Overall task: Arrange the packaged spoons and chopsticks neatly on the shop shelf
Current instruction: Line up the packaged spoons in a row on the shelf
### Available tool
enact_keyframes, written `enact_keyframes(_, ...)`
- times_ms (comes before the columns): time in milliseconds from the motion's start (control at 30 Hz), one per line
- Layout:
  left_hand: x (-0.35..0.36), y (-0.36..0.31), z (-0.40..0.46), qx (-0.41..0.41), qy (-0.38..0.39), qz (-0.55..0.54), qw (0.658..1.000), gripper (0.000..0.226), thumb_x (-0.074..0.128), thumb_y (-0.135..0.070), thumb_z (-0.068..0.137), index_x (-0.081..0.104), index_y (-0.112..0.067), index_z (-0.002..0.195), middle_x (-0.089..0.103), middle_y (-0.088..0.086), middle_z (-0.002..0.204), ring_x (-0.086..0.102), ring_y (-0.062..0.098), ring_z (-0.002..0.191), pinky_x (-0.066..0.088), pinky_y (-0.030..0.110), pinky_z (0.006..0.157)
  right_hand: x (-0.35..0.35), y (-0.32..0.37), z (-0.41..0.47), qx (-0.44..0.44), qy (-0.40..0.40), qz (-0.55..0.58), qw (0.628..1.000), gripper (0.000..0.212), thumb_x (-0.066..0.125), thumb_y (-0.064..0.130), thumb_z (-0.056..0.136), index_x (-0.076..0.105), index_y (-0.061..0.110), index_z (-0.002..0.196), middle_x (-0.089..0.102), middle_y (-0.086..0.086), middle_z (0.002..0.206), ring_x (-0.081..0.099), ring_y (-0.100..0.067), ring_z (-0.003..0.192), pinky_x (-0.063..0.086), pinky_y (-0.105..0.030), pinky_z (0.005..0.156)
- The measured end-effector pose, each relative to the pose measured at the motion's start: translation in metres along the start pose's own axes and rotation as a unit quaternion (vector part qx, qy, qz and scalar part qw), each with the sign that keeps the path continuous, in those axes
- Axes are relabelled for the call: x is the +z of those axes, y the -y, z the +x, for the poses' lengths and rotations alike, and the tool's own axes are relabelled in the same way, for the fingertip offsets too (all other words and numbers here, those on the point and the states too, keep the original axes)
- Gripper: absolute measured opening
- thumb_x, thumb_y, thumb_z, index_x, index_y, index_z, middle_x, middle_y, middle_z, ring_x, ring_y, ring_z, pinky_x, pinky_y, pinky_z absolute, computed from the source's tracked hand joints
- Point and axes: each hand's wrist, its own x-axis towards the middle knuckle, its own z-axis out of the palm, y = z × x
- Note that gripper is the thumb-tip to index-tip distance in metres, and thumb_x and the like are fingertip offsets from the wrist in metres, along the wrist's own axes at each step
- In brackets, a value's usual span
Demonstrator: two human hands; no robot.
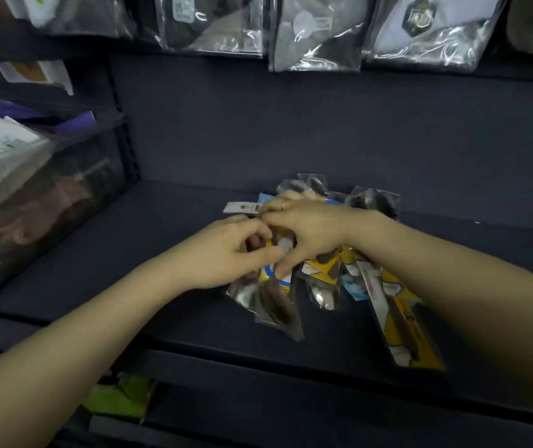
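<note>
1. On the dark shelf (168, 253), mid-frame, I'm seeing a loose pile of cutlery packets (323, 279) lying fanned out, some ends pointing toward the back wall, some toward the front edge.
2. My left hand (226, 253) is curling its fingers round the yellow-and-blue packet (274, 279) at the pile's left side, thumb on top.
3. My right hand (307, 231) is sitting over the pile, fingers bent down, thumb pinching that same packet; a ring (283, 205) is showing on one finger.
4. A long yellow packet (410, 331) is lying at the right, partly under my right forearm, its end overhanging the shelf's front edge.
5. Clear bags (316, 37) are hanging above the shelf.
6. A dark mesh bin (74, 189) of packets is standing at left, well apart from the pile.
7. Packet contents are too blurred to tell spoons from chopsticks.
</note>
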Motion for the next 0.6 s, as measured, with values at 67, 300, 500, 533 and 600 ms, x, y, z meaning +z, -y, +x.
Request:
enact_keyframes(67,0.0,-0.002,0.001,-0.054,0.006,0.054,0.997,0.064,0.053,-0.072,0.058,0.052,-0.032,0.108,0.048,-0.013,0.095,0.051,0.002,0.081,0.043,0.022,0.073,0.002,-0.002,0.007,-0.026,-0.074,-0.039,0.996,0.068,0.062,0.069,0.064,0.056,0.018,0.109,0.054,0.002,0.115,0.041,-0.02,0.111,0.035,-0.038,0.097)
enact_keyframes(300,-0.004,0.002,-0.005,-0.143,-0.005,0.136,0.98,0.051,0.072,-0.045,0.06,0.049,-0.024,0.1,0.051,-0.009,0.092,0.051,0.008,0.081,0.044,0.025,0.067,-0.006,-0.013,0.023,-0.107,-0.159,0.044,0.98,0.03,0.063,0.044,0.081,0.06,0.015,0.088,0.05,0.011,0.084,0.043,-0.011,0.087,0.043,-0.034,0.076)
enact_keyframes(500,-0.024,0.007,-0.001,-0.124,-0.268,-0.044,0.954,0.011,0.069,-0.024,0.075,0.06,-0.021,0.069,0.063,-0.005,0.074,0.058,0.009,0.069,0.038,0.011,0.061,-0.032,-0.023,0.033,-0.086,-0.287,0.227,0.927,0.011,0.061,0.017,0.086,0.057,0.008,0.082,0.054,0.005,0.073,0.046,-0.004,0.068,0.04,-0.025,0.066)
enact_keyframes(533,-0.027,0.004,0.001,-0.111,-0.293,-0.169,0.934,0.008,0.068,-0.021,0.078,0.063,-0.023,0.072,0.066,-0.005,0.082,0.06,0.006,0.074,0.042,0.011,0.071,-0.036,-0.024,0.033,-0.066,-0.319,0.29,0.9,0.01,0.061,0.014,0.087,0.056,0.006,0.082,0.051,0.005,0.071,0.044,-0.003,0.064,0.038,-0.022,0.063)
enact_keyframes(600,-0.026,0.003,0.007,-0.097,-0.304,-0.317,0.893,0.009,0.062,-0.015,0.084,0.064,-0.023,0.088,0.067,-0.004,0.099,0.061,0.003,0.088,0.047,0.019,0.083,-0.044,-0.021,0.034,-0.018,-0.355,0.413,0.838,0.009,0.057,0.009,0.089,0.051,0.008,0.083,0.049,0.001,0.07,0.044,-0.008,0.063,0.038,-0.025,0.061)
